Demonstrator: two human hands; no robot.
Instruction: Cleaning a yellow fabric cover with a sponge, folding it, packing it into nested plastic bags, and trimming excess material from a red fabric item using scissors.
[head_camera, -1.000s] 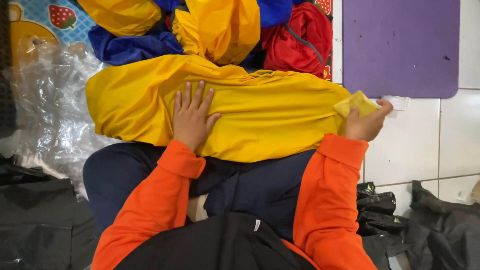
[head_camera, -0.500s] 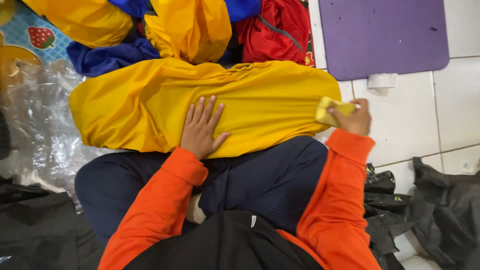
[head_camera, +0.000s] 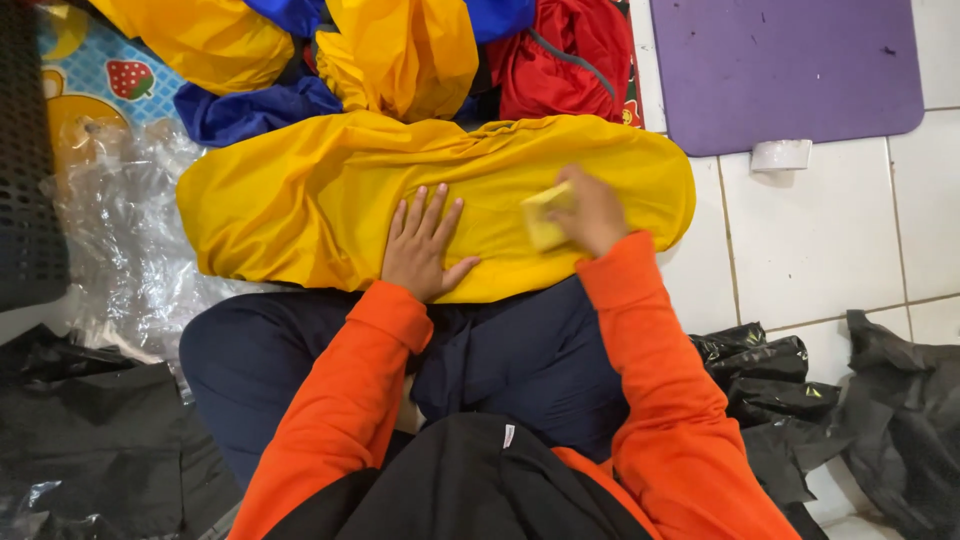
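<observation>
A folded yellow garment (head_camera: 300, 200) lies across my lap, which is covered by dark blue trousers (head_camera: 520, 350). My left hand (head_camera: 422, 245) rests flat on the garment's middle, fingers spread. My right hand (head_camera: 592, 212) holds a small pale yellow pad (head_camera: 543, 215) pressed against the garment's right half. Both arms wear orange sleeves.
More yellow, blue and red garments (head_camera: 400, 50) are heaped beyond the folded one. A purple mat (head_camera: 790, 65) lies on white floor tiles at the upper right, with a small white roll (head_camera: 780, 155) at its edge. Clear plastic wrap (head_camera: 120, 240) lies left, black bags (head_camera: 860, 400) right.
My right hand has moved left with the yellow pad, from the garment's right end onto its top surface. My left hand stays flat on the garment.
</observation>
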